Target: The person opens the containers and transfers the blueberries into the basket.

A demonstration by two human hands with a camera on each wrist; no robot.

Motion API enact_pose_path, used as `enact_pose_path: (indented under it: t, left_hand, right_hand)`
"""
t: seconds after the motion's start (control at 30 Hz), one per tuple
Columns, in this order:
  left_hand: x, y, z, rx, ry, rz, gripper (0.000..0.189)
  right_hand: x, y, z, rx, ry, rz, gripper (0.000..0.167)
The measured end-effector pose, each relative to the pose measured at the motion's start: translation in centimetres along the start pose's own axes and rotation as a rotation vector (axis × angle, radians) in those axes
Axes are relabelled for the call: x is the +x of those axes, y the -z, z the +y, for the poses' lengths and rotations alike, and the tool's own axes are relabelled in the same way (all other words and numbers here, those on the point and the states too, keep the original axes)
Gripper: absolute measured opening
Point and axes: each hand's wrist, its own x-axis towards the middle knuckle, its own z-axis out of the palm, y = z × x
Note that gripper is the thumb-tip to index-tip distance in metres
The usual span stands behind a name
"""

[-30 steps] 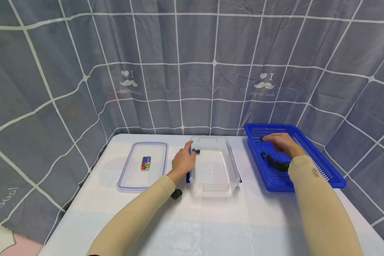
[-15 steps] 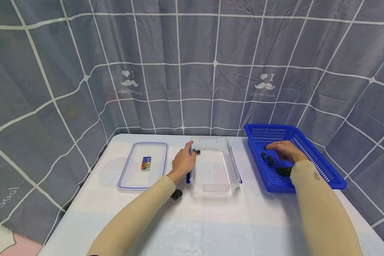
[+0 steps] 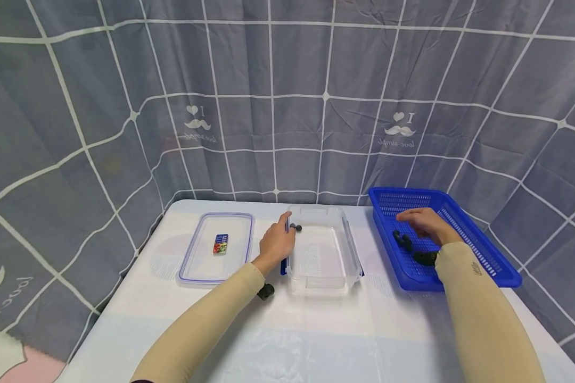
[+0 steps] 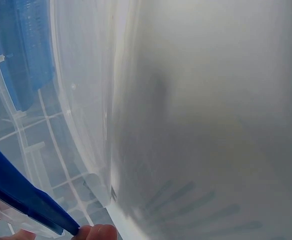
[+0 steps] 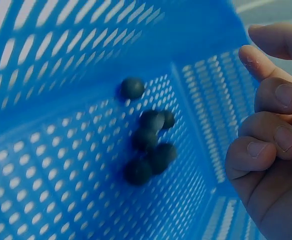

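Observation:
My left hand grips the left wall of a clear plastic food container. In the left wrist view, fingertips lie beside the blue clip of that container. Two small dark balls sit inside it, near the far left corner. Above the blue basket hovers my right hand, with nothing visible between its fingers. Its thumb and index finger stick out apart while the other fingers curl in. Several dark round balls, like blueberries, lie on the basket's perforated floor in the right wrist view.
A clear lid with a blue-edged rim lies flat left of the container, bearing a small coloured label. Everything stands on a white-covered table. A grey checked curtain hangs behind and at both sides.
My right hand has drawn slightly back towards me within the basket. A dark ball near its index fingertip has shifted nearer to the other balls. The left hand keeps its hold.

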Motion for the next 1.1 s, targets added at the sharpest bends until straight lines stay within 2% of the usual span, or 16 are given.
enact_pose_path:
  t: [0.33,0.57,0.73,1.1]
  left_hand:
    - [-0.2,0.0,0.1,-0.003,0.009,0.0,0.052]
    - [-0.3,0.0,0.2,0.005,0.01,0.001,0.051]
    - [-0.3,0.0,0.3,0.007,0.015,0.002,0.051]
    - [-0.3,-0.1,0.3,0.012,0.013,0.003,0.051]
  right_hand:
    - [0.3,-1.0,-4.0,0.001,0.074,0.01,0.059]
    - [0.3,-2.7,-7.1,0.075,0.149,0.012,0.053]
    - [0.5,-4.1,-8.6,0.109,0.194,-0.017,0.042]
    - [1.9,-7.7,-10.5,0.173,0.203,-0.113,0.04]
